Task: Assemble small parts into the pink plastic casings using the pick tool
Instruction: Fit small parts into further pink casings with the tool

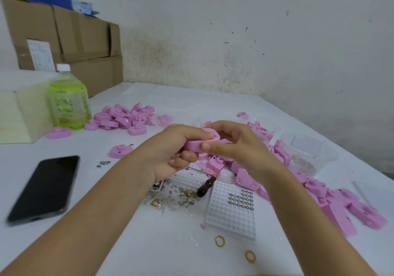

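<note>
Both hands are gripping one pink casing [198, 143] between them, lifted clear of the table. The left hand [170, 150] is curling its fingers under the piece with the thumb lying along the top edge. The right hand [241, 147] is closing on the other end, thumb pressing the near side and fingers bending behind. To me it looks as though the two are squeezing the shell or turning it to check it, which would explain why neither is carrying a tool. The pick tool [205, 187] is lying on the white table [149, 243] at six o'clock from the hands. Its dark handle is pointing back toward the person and its thin shaft is running up under the left hand, so it is waiting within easy reach. Just beside it at five o'clock, a white dimpled tray [231, 220] is keeping a block of button cells [241, 199] in tidy rows, and loose small metal parts [179, 194] are lying scattered at seven o'clock. More casings are lying in a long heap [319, 192] at four o'clock and in a second pile [125, 117] at ten o'clock, next to a green drink bottle [68, 103]. I cannot tell which lot is finished. A black phone [44, 188] is lying at eight o'clock, well apart from the work.
</note>
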